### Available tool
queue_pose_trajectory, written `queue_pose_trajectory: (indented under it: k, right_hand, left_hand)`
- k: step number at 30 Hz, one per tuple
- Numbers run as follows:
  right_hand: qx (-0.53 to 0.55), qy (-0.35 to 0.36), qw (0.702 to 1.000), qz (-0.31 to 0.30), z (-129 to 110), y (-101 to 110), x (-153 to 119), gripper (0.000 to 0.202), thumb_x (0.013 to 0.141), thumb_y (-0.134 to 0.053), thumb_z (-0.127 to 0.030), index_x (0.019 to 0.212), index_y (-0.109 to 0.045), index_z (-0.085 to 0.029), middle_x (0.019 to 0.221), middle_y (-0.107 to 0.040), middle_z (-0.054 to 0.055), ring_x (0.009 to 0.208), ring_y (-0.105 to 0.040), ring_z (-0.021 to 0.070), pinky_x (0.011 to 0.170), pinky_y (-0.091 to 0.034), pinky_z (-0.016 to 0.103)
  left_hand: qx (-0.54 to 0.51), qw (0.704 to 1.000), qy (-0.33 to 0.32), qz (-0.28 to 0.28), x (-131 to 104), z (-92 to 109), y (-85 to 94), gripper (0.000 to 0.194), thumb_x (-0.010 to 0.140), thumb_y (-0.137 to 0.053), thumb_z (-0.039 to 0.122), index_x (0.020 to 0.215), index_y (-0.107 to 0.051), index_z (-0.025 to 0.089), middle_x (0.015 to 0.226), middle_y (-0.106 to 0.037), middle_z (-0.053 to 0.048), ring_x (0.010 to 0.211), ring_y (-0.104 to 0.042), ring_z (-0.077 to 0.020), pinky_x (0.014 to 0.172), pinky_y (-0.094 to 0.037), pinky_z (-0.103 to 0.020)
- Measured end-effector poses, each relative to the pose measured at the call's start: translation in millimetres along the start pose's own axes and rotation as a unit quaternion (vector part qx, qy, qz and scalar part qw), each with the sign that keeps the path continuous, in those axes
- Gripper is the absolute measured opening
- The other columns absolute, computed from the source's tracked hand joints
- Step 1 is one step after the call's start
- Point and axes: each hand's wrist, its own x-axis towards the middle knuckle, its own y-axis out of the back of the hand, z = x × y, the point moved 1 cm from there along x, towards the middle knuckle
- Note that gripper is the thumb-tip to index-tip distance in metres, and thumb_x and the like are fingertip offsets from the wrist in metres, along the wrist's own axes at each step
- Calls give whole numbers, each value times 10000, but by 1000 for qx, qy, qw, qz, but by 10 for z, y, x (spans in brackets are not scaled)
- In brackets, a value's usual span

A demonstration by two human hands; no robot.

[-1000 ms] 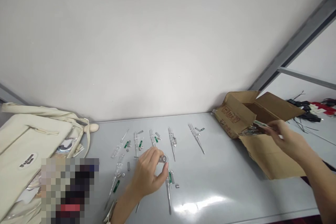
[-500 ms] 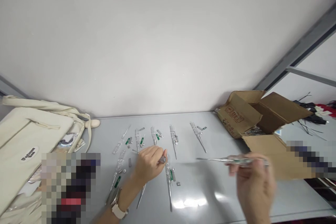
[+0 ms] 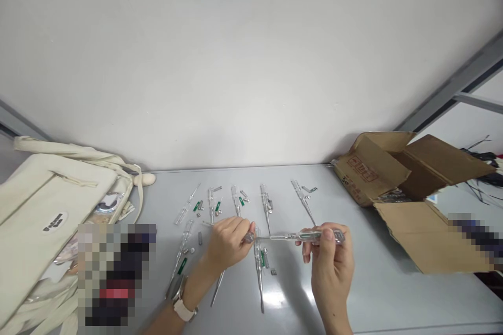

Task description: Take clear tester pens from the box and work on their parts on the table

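Note:
My right hand [image 3: 332, 261] grips a voltage tester screwdriver [image 3: 306, 236] by its clear handle, with the metal shaft pointing left. The tip reaches the grey end of another voltage tester screwdriver [image 3: 249, 237], which my left hand [image 3: 229, 242] holds in closed fingers. Most of that second one is hidden; a thin shaft shows left of the knuckles. Whether tip and end touch, I cannot tell. Under and beside my hands lie several taken-apart testers, among them a clear tester body [image 3: 258, 267] with a green strip [image 3: 262, 258], a spring [image 3: 266, 260] and a small metal cap [image 3: 274, 271].
An open cardboard box [image 3: 359, 170] with clear-wrapped contents stands at the right, its flap [image 3: 432, 241] spread over the grey table [image 3: 377, 293]. A cream bag [image 3: 35, 193] lies at the left. More tester parts form a row toward the wall [image 3: 251, 63].
My right hand has moved left with its tester screwdriver, bringing the tip to the end of the piece in my left hand. My left hand keeps its grip. The camera view has shifted slightly.

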Motion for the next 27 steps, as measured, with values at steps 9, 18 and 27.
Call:
queue_pose_trajectory:
  k: [9, 18, 27]
  right_hand:
    - [-4, 2, 1000, -4, 31, -6, 6, 213, 997, -440, -419, 900, -448, -230, 546, -532, -63, 475, -537, 112, 468, -436, 222]
    - [9, -6, 1000, -9, 37, -11, -9, 222, 994, -444, -430, 900, -449, -229, 545, -522, -64, 477, -519, 106, 466, -419, 212]
    - [47, 1, 998, -53, 85, 62, -7, 188, 999, -450, -410, 962, -457, -226, 632, -588, -39, 533, -557, 113, 561, -454, 261]
  left_hand:
    - [1, 1000, 3, -13, -25, -21, -22, 326, 890, -482, 120, 585, -399, 197, 501, -400, 54, 466, -328, -92, 473, -224, -258]
    - [-18, 1000, -4, -21, -29, -9, -34, 325, 890, -483, 124, 588, -387, 198, 492, -405, 51, 452, -337, -94, 481, -220, -259]
    - [-87, 994, 32, -53, -40, -29, -53, 336, 884, -494, 140, 600, -327, 203, 488, -349, 70, 450, -276, -81, 469, -228, -232]
